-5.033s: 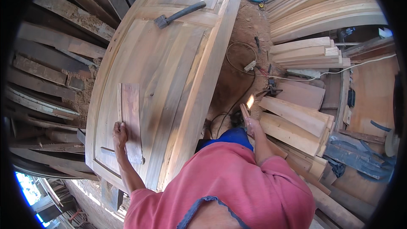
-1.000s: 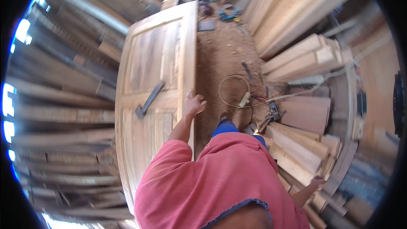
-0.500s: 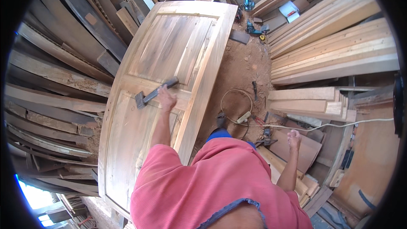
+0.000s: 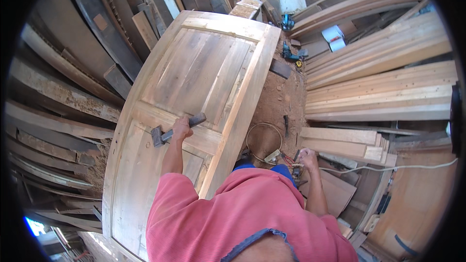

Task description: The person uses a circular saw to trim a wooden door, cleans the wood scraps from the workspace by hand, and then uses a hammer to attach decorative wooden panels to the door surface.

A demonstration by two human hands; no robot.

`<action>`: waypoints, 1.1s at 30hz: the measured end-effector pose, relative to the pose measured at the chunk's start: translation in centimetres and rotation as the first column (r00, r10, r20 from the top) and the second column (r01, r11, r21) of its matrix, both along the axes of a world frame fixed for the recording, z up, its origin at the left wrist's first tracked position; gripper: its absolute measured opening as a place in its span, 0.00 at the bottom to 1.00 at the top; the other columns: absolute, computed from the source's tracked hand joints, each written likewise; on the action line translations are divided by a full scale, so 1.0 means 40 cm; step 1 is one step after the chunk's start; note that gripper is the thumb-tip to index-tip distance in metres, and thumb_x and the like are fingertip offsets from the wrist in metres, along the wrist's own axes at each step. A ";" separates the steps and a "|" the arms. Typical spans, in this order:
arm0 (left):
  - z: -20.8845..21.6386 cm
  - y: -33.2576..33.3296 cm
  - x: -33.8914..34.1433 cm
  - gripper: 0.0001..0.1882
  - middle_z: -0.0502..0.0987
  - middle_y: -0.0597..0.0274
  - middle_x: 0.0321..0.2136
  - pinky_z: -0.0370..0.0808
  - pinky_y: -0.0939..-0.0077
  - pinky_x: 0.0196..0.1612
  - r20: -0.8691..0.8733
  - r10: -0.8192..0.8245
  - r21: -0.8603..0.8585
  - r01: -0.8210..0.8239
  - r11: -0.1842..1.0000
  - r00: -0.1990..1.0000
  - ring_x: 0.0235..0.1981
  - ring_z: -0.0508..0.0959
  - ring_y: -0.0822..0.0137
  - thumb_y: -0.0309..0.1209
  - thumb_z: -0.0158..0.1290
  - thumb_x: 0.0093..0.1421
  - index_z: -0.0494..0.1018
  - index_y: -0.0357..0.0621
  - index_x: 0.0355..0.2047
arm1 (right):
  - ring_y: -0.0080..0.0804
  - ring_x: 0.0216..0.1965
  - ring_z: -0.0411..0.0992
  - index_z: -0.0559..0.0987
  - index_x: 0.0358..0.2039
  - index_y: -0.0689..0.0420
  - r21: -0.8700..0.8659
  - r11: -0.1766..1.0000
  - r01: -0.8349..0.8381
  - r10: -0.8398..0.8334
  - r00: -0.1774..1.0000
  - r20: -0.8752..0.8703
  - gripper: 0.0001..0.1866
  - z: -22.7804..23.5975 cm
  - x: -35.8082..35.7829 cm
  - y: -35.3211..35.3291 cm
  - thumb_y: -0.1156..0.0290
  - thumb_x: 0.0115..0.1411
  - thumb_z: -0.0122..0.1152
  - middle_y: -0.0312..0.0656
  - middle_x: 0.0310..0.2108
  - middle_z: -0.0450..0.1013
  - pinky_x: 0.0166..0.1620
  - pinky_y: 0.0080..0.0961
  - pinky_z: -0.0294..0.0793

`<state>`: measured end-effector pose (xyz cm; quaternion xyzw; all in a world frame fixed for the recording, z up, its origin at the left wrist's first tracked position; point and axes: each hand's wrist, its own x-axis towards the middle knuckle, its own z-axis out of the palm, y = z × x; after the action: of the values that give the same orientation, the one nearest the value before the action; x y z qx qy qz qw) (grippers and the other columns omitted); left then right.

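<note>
My left hand [image 4: 182, 128] is closed around the handle of a hammer [image 4: 157, 136]. The hammer's blocky grey head points left, and its thick handle sticks out past my fingers on the right. Beneath it is a panelled wooden door [image 4: 187, 63], held low over the door's middle crosspiece; whether the head touches the wood I cannot tell. Off to the right of the door, my right hand [image 4: 307, 157] hangs in the air with its fingers curled together. Anything inside them is too small or hidden to make out.
Dark boards [image 4: 63, 90] crowd the left side. Stacked pale planks [image 4: 378, 97] fill the right. Between lies a dusty floor [image 4: 276, 99] with a coiled cable [image 4: 248, 138], a white power strip [image 4: 272, 155] and blue power tools [image 4: 290, 54]. A wooden block [image 4: 245, 8] sticks out at the door's far end.
My right hand has moved left, toward my body, its fingers still curled. The left hand still grips the hammer over the crosspiece. The whole view has shifted slightly.
</note>
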<state>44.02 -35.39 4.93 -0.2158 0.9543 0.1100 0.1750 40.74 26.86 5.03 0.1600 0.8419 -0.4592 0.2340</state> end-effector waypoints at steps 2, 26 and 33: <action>0.074 0.028 -0.008 0.23 0.77 0.47 0.39 0.75 0.56 0.50 -0.090 0.000 0.161 0.014 0.987 0.996 0.45 0.76 0.43 0.23 0.58 0.43 0.74 0.46 0.44 | 0.21 0.19 0.69 0.77 0.43 0.62 -0.053 0.998 -0.017 0.023 0.994 0.108 0.12 0.024 -0.032 -0.054 0.67 0.65 0.54 0.40 0.27 0.76 0.20 0.22 0.66; 0.306 0.563 -0.217 0.28 0.70 0.47 0.54 0.65 0.50 0.61 -0.672 0.149 0.518 0.317 0.794 0.725 0.56 0.68 0.44 0.25 0.60 0.50 0.72 0.52 0.54 | 0.29 0.26 0.74 0.75 0.37 0.60 -0.727 0.460 0.511 0.228 0.723 0.652 0.09 0.100 -0.614 -0.465 0.67 0.65 0.57 0.39 0.27 0.73 0.31 0.28 0.77; 0.069 0.514 -0.097 0.41 0.63 0.36 0.60 0.61 0.49 0.65 0.037 0.221 0.279 -0.222 0.934 0.975 0.62 0.64 0.38 0.39 0.63 0.52 0.61 0.37 0.63 | 0.32 0.24 0.74 0.76 0.37 0.58 -0.592 0.693 0.413 0.030 0.803 0.595 0.09 0.000 -0.798 -0.221 0.65 0.66 0.57 0.39 0.25 0.73 0.29 0.31 0.79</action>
<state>40.15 -14.85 7.71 -0.2950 0.8981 0.2630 0.1929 8.82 18.04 5.02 0.2788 0.4746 -0.6958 0.4615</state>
